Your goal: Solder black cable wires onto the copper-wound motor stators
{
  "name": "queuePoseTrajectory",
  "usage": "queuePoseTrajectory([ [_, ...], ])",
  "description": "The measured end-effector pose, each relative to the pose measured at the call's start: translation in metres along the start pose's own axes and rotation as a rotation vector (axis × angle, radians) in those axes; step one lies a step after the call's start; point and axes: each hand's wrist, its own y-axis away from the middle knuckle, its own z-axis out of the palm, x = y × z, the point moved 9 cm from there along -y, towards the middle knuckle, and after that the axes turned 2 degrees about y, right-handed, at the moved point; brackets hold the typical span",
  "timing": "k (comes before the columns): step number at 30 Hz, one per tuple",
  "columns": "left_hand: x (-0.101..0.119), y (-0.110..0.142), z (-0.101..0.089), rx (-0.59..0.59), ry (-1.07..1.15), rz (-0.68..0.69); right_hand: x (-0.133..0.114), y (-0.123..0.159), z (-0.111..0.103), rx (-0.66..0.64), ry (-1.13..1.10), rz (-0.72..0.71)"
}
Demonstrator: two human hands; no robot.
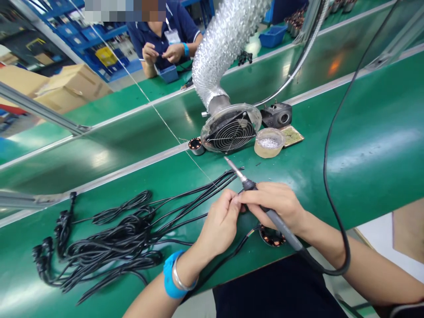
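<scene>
My right hand (278,204) is closed around the soldering iron (265,201), tip pointing far-left toward the fan (232,132). My left hand (220,223) pinches a black wire (185,196) beside it, near the coil (272,236).

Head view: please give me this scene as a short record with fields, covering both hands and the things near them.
right hand: holds soldering iron, tip up and away
left hand: fingertips meet the right hand at the iron
under hands: motor stator with copper winding
left of hands: bundle of black cables
behind: fume fan, round tub, second stator
surface: green bench
far side: another person's hands
</scene>
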Motion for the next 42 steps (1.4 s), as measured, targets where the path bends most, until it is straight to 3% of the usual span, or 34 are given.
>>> queuePoseTrajectory([
  [3,0.026,0.000,-0.005,0.011,-0.342,0.162,0.004,0.004,-0.009,0.037,0.006,0.076],
  [5,0.025,-0.001,-0.006,0.004,-0.347,0.140,0.003,0.006,-0.007,0.007,0.017,0.099],
  [9,0.005,-0.005,0.000,-0.053,-0.061,0.000,-0.003,0.008,-0.002,-0.014,0.030,0.092],
  [14,-0.018,-0.003,0.020,-0.157,0.460,-0.288,-0.006,0.013,0.000,-0.004,0.051,0.060],
  [19,-0.015,0.000,0.032,-0.208,0.606,-0.398,-0.009,0.016,-0.001,0.030,0.083,0.056],
  [25,-0.016,-0.002,0.035,-0.106,0.715,-0.399,-0.009,0.018,-0.012,0.164,0.146,0.157],
  [29,-0.019,-0.001,0.033,-0.057,0.679,-0.394,0.008,0.022,-0.010,0.063,0.018,0.284],
  [32,-0.020,-0.001,0.031,-0.032,0.657,-0.380,0.015,0.022,-0.004,-0.026,-0.047,0.277],
  [38,-0.023,0.000,0.030,0.044,0.642,-0.361,0.031,0.025,-0.002,0.057,-0.030,0.358],
  [42,-0.025,0.000,0.030,0.086,0.588,-0.329,0.025,0.023,-0.003,0.034,-0.017,0.280],
])
